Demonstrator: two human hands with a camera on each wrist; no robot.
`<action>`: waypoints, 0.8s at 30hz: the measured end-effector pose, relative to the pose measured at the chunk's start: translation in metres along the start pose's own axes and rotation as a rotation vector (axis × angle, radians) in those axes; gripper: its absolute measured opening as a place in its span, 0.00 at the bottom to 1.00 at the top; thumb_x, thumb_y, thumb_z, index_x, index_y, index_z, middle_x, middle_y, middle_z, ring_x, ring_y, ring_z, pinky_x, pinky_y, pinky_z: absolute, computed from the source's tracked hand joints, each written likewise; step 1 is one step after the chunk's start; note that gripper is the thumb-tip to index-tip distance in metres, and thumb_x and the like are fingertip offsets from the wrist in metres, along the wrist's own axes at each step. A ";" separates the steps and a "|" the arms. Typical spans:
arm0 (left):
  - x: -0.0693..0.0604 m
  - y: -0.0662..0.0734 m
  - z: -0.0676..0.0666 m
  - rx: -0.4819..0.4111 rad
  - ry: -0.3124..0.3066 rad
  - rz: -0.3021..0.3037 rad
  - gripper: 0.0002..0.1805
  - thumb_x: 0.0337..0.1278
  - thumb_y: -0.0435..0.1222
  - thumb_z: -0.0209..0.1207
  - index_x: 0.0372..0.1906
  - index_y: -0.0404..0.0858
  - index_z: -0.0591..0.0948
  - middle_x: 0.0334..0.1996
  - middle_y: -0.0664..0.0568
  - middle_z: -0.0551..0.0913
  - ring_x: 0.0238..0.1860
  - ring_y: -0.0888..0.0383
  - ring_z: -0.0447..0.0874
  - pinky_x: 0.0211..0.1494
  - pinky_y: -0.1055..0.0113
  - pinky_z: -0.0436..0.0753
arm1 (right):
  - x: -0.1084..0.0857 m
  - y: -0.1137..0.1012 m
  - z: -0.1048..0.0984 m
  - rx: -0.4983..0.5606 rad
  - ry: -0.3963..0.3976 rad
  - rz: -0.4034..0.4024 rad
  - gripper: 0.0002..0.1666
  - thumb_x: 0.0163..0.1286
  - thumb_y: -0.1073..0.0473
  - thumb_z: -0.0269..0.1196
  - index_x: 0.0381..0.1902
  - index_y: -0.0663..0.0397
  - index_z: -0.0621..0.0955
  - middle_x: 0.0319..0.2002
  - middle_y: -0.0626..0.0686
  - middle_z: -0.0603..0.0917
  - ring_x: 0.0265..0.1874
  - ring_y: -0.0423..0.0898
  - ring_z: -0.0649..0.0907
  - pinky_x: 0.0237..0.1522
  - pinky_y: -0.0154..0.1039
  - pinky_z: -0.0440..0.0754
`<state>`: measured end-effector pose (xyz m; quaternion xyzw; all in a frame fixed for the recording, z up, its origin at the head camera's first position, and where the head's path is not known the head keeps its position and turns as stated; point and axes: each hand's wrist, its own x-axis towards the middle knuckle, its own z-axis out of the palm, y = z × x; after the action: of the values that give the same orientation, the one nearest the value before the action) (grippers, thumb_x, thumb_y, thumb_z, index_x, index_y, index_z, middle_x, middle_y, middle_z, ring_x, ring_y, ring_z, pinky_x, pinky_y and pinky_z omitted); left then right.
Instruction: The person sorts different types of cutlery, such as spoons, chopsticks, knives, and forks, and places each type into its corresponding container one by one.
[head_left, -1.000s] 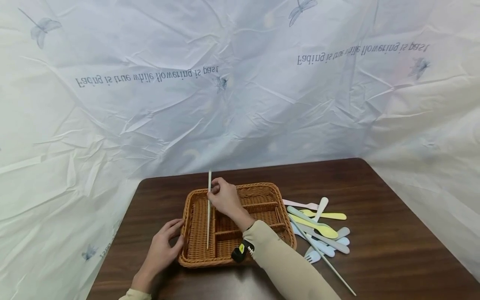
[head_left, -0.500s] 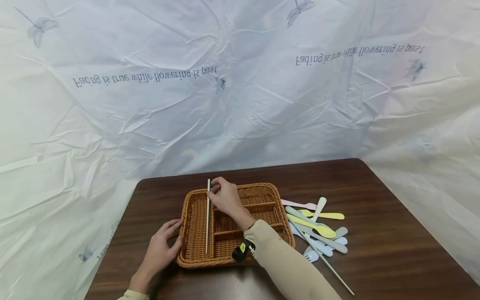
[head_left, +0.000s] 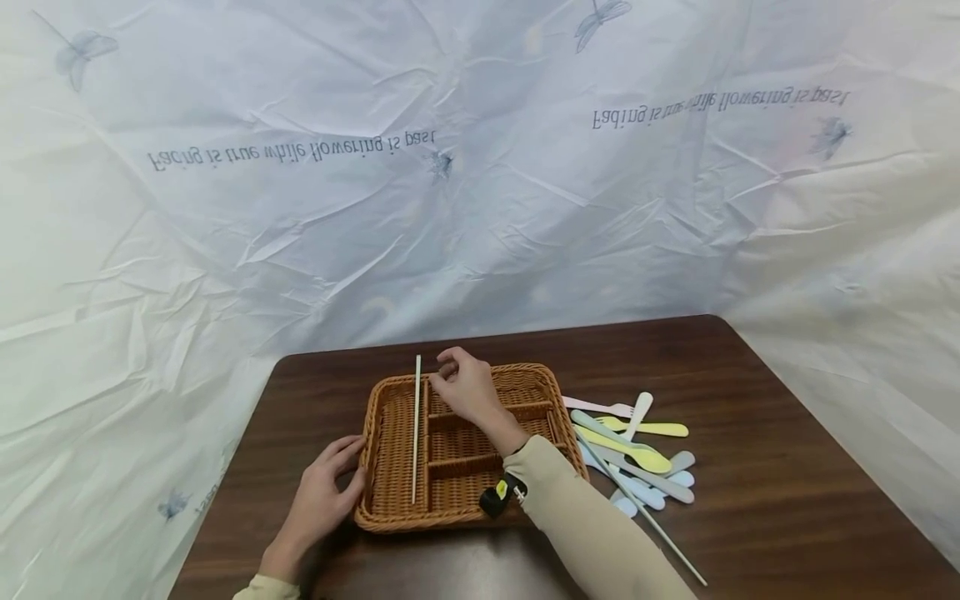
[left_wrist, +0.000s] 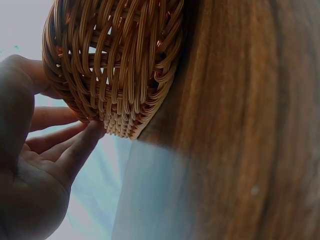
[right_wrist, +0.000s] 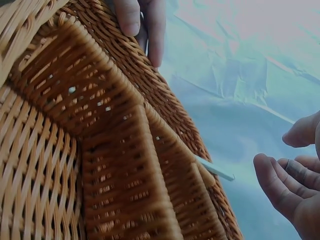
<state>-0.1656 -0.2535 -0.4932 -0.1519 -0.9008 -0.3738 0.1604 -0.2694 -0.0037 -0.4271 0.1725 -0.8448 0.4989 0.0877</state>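
Note:
A pale chopstick (head_left: 416,429) lies lengthwise in the left compartment of the brown wicker basket (head_left: 382,521), its far end sticking out over the back rim. In the right wrist view that chopstick tip (right_wrist: 218,170) shows past the wicker. My right hand (head_left: 468,387) hovers over the back of the basket, right of the chopstick, with loosely bent fingers and nothing in them. At the basket's left side my left hand (head_left: 322,496) holds the rim; the left wrist view shows the thumb against the outer wall (left_wrist: 115,60), with some fingertips hidden behind the wicker.
Right of the basket, pastel cutlery lies in a pile: a yellow spoon (head_left: 648,458), a pink fork (head_left: 600,407) and several other pieces. Another chopstick (head_left: 663,537) lies slanting across it toward the front. The dark wooden table (head_left: 780,475) meets a crumpled white sheet behind.
The chopstick has come down toward the near side into the left compartment. My right hand has let go of it and moved slightly right. My left hand stays at the basket.

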 end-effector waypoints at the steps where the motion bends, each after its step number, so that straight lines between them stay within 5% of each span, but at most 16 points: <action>1: 0.001 0.000 0.000 -0.001 -0.001 0.004 0.24 0.57 0.27 0.61 0.60 0.29 0.77 0.58 0.42 0.76 0.49 0.49 0.84 0.47 0.61 0.88 | 0.000 0.001 -0.002 -0.001 0.005 -0.004 0.15 0.69 0.57 0.62 0.51 0.53 0.78 0.35 0.48 0.84 0.28 0.40 0.83 0.25 0.33 0.82; 24: 0.001 -0.001 0.002 -0.003 0.003 0.009 0.24 0.56 0.26 0.61 0.60 0.30 0.78 0.57 0.42 0.77 0.49 0.49 0.84 0.47 0.59 0.88 | -0.019 0.036 -0.067 -0.091 0.084 0.022 0.15 0.68 0.54 0.64 0.50 0.49 0.80 0.37 0.48 0.84 0.33 0.43 0.83 0.31 0.38 0.84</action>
<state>-0.1671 -0.2532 -0.4949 -0.1555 -0.8993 -0.3748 0.1631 -0.2674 0.0742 -0.4296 0.1377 -0.8639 0.4680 0.1254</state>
